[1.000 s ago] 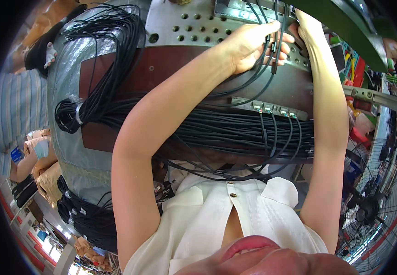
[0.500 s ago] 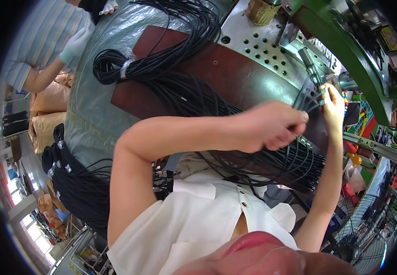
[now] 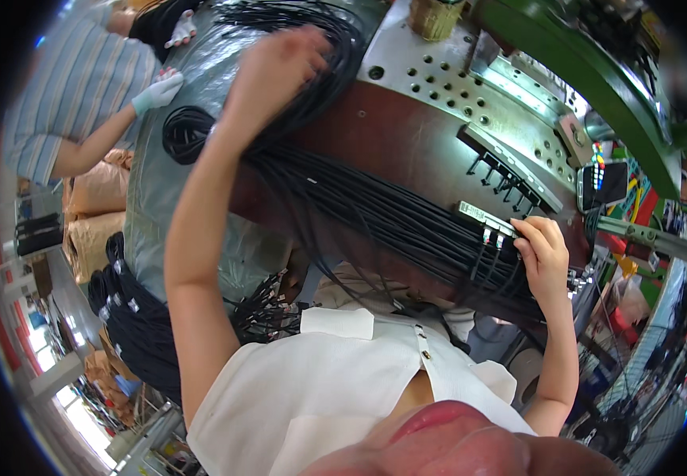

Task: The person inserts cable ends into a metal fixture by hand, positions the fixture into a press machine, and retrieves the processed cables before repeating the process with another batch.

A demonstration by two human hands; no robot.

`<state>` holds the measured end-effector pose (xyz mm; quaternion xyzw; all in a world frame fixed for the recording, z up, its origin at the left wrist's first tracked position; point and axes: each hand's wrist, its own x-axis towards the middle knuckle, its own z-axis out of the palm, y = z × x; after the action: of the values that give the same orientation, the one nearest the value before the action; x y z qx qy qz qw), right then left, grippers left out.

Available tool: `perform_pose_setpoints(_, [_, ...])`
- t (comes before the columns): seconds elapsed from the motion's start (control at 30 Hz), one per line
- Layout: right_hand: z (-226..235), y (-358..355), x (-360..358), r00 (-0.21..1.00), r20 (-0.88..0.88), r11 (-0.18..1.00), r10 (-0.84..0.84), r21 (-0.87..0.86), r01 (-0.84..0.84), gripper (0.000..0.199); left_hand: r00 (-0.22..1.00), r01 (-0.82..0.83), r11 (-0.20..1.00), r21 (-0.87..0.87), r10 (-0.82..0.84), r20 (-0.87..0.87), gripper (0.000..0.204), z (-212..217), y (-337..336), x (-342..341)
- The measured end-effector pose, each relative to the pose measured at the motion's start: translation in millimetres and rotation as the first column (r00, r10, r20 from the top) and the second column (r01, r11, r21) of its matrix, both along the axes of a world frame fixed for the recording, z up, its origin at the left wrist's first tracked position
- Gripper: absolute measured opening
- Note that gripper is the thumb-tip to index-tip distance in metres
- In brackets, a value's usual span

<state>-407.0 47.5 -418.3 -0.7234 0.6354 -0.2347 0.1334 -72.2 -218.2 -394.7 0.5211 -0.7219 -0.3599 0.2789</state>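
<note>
Now at the cable station. Left hand [image 3: 280, 67] is stretched out over the coiled black cables [image 3: 312, 47] at the far side of the desk [image 3: 407, 143], fingers curled down into the loops; it looks closed on a strand, though motion blur hides the exact grip. Right hand [image 3: 542, 254] is at the near right, fingers pinched on the cable ends [image 3: 490, 238] just beside the small metal fixture [image 3: 482, 214]. A thick cable bundle [image 3: 391, 214] lies across the brown desk between the two hands, ends toward the fixture. Perforated plate [image 3: 470, 103] sits beyond it. A co-worker's gloved hand [image 3: 157, 91] rests on grey sheeting, well apart at the left.

Judged step: drawing one cable from the coil while the right keeps the ends seated. Next move likely calls for freeing a single strand without snagging its neighbours, then laying it alongside the bundle.
</note>
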Motion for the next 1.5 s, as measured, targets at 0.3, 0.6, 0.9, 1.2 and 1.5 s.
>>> perform_pose_setpoints(0.3, [19.7,-108.9,-14.1,0.996,0.086,0.967,-0.037,-0.248,0.057,0.017,0.658,0.752,0.162,0.639,-0.116,-0.744,0.042,19.5,153.5,-154.4])
perform_pose_setpoints(0.6, [-18.7,-170.6,-82.0,0.818,-0.445,0.925,-0.365,-0.272,0.265,0.028,0.585,0.756,0.217,0.618,0.200,-0.786,0.032,-19.2,14.2,-229.7])
perform_pose_setpoints(0.9, [-14.6,-157.1,-79.3,0.598,-0.735,0.926,-0.319,-0.375,0.033,0.031,0.826,0.511,0.833,0.211,-0.408,-0.389,0.025,-50.7,-22.8,-206.8])
perform_pose_setpoints(1.2, [-13.3,-167.9,-62.1,0.737,-0.634,0.957,-0.234,-0.283,0.060,0.023,0.748,0.634,0.152,-0.758,-0.368,0.552,0.019,-50.9,-35.1,-203.6])
perform_pose_setpoints(1.5, [-31.2,-163.5,-76.5,0.711,-0.644,0.926,-0.284,-0.376,0.030,0.023,0.861,0.468,0.564,-0.680,-0.463,0.209,0.017,-63.1,-36.4,-216.2])
